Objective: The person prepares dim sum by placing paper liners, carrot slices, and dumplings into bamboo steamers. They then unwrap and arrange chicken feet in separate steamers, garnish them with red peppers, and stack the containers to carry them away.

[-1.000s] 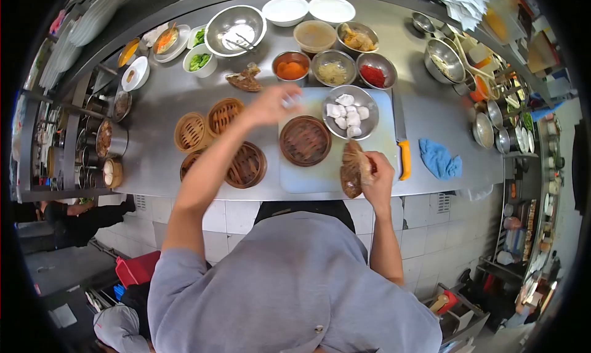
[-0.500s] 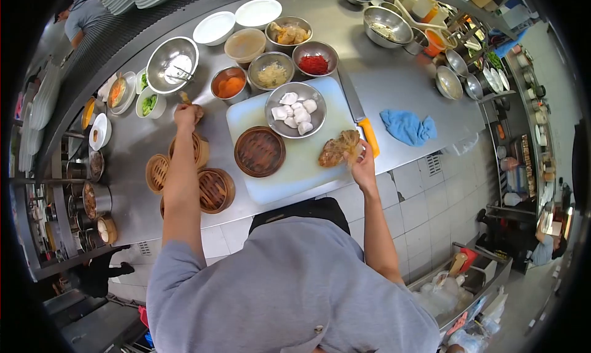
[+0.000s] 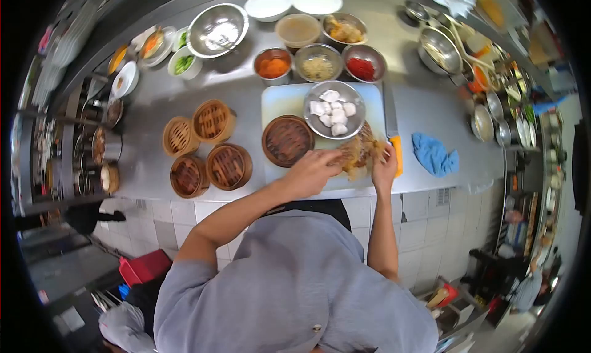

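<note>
Over the near right part of the white cutting board (image 3: 280,102) is a crinkled, see-through plastic bag (image 3: 359,153) with brown food in it. My right hand (image 3: 385,167) grips the bag's right side. My left hand (image 3: 314,170) is at its left side, fingers bent and closed against it. What lies under the left fingertips is hidden. Just behind the bag stands a metal bowl (image 3: 315,131) of white, dumpling-like pieces (image 3: 335,110). Left of it on the board rests a round brown bamboo steamer piece (image 3: 288,141).
Several bamboo steamers (image 3: 229,166) stand left of the board. A knife with an orange handle (image 3: 397,156) lies along the board's right edge, beside a blue cloth (image 3: 435,154). Behind are bowls of orange (image 3: 273,68) and red (image 3: 361,70) food and a large metal bowl (image 3: 217,30).
My left hand has come from near the steamers, where it held a small brown thing, across to the bag. My right hand keeps hold of the bag. The camera view has shifted.
</note>
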Tool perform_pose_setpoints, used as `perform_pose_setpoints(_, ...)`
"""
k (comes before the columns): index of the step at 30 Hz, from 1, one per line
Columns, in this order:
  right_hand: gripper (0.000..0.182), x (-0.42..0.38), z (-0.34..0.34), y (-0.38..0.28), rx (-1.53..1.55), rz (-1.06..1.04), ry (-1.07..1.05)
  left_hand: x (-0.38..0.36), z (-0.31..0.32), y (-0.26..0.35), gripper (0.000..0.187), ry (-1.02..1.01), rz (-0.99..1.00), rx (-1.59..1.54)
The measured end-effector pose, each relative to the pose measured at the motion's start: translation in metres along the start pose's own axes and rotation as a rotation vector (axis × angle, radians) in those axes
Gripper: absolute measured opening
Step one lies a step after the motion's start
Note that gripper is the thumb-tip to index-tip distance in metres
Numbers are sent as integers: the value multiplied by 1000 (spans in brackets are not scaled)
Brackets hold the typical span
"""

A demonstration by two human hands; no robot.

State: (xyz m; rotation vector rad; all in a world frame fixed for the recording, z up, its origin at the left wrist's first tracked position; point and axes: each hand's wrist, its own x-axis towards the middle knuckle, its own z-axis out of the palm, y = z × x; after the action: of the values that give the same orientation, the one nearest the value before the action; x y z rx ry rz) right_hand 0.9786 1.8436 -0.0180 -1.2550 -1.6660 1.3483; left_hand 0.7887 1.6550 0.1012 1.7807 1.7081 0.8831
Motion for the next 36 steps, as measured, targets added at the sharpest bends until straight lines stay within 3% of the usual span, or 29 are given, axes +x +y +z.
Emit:
perform_pose_setpoints(2,39,-15,-5,3,14,-56,35,-9,15,-5,36,109,133,410)
perform_pose_setpoints(5,38,-42,-10,-3,-133,-100,95,-50,-19,-17,47,368,-32,290)
perform_pose_setpoints(7,38,-57,-6,1,-188,-160,152,-91,-68,-34,52,471,-392,443)
perform_pose_setpoints(9,36,-66,1,-15,-208,-302,198,-151,-98,-96,75,589,-610,496)
perform_pose_setpoints(11,32,-76,12,-42,-232,-427,107,-194,-136,-104,104,513,-1106,496)
perform_pose_setpoints(14,26,-74,43,-85,-244,-606,-232,-225,-137,-143,118,460,-959,288)
perform_pose_setpoints(16,34,-81,77,-134,-459,-872,-434,-220,-141,-148,115,364,-1002,270)
perform_pose_setpoints(21,38,-86,142,-127,-659,-850,-738,-206,-135,-170,91,309,-994,373)
perform_pose_setpoints(22,36,-86,150,-123,-661,-892,-742,-198,-137,-162,81,322,-984,366)
perform_pose_setpoints(30,30,-85,188,-112,-627,-1017,-728,-154,-118,-150,71,261,-883,399)
perform_pose_setpoints(33,31,-83,187,-137,-554,-941,-786,-155,-124,-144,71,251,-865,352)
perform_pose_setpoints(36,31,-66,185,-226,-339,-1055,-630,-158,-124,-150,76,205,-867,374)
